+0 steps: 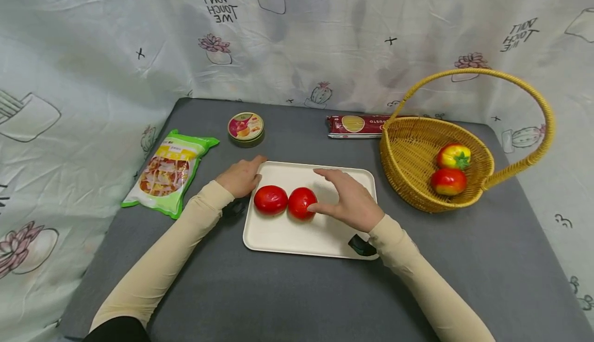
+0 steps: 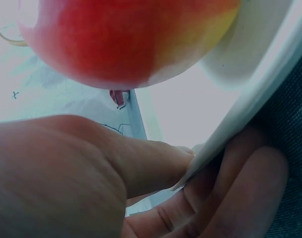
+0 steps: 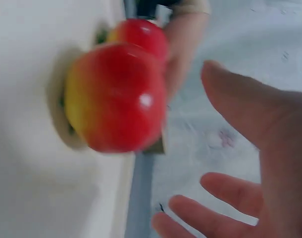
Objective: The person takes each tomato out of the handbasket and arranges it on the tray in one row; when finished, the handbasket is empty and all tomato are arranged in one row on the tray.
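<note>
A white rectangular tray (image 1: 287, 233) lies on the table with two red fruits on it, yellowish low on their sides. The left fruit (image 1: 270, 200) and the right fruit (image 1: 302, 204) sit side by side. At the tray's left edge, my left hand (image 1: 241, 178) pinches the rim, thumb above and fingers underneath, as the left wrist view shows. My right hand (image 1: 348, 200) is spread over the tray's right half, holding nothing. Its thumb overlaps the right fruit in the head view; in the right wrist view a gap shows between the hand and the nearer fruit (image 3: 116, 99).
Right of the tray stands a yellow wicker basket (image 1: 408, 151) with a tall handle and two red-and-yellow fruits inside. A dark red packet (image 1: 355, 126) lies behind. To the left are a green food bag (image 1: 169, 172) and a round tin (image 1: 246, 128). Printed cloth hangs around the table.
</note>
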Motion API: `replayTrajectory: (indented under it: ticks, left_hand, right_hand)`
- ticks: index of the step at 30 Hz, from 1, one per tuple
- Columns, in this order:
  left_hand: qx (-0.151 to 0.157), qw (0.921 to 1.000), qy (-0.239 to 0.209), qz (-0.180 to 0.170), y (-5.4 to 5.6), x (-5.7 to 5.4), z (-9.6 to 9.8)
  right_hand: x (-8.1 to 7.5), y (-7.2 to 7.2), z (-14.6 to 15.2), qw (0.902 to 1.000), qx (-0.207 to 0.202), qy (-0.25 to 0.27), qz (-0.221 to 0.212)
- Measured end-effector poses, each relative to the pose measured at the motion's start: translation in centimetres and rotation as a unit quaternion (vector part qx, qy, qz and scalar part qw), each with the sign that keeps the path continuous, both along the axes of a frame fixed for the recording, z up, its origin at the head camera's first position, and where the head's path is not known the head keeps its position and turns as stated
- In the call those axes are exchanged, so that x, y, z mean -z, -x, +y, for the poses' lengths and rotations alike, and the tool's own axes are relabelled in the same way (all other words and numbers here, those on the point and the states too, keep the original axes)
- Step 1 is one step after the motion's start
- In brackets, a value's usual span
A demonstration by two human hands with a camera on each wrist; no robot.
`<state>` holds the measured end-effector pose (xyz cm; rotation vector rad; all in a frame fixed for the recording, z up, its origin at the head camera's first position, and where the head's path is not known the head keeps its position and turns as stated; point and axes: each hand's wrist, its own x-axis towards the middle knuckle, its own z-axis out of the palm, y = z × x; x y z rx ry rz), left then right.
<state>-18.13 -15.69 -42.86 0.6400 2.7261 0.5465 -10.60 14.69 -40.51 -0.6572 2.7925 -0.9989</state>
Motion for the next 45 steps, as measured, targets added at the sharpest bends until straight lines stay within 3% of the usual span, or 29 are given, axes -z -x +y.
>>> replayTrajectory:
  ticks: [4, 11, 16, 23, 30, 45]
  left_hand:
    - [-0.002, 1.0000, 0.002, -0.005, 0.0, 0.1, 0.1]
    - [0.001, 1.0000, 0.001, -0.006, 0.0, 0.1, 0.0]
    - [0.002, 1.0000, 0.001, 0.000, 0.0, 0.2, 0.0]
    - [0.006, 1.0000, -0.002, -0.003, 0.1, 0.4, -0.1]
    - [0.007, 0.9999, -0.004, -0.006, 0.2, 0.2, -0.1]
    - [0.016, 0.9998, -0.004, -0.007, 0.3, 0.0, -0.2]
  right_hand:
    - [-1.4, 0.2, 2.3, 0.9981, 0.039, 0.046, 0.005]
    - [-4.0, 0.1, 7.2, 0.9893, 0.128, 0.062, 0.033]
    - [-5.6, 0.1, 11.6, 0.9763, 0.210, 0.035, 0.037]
    - [-5.4, 0.6, 18.1, 0.9539, 0.297, -0.032, -0.029]
    - [-4.0, 0.8, 21.2, 0.9458, 0.310, -0.076, -0.061]
    - [-2.7, 2.1, 21.4, 0.9418, 0.288, -0.147, -0.093]
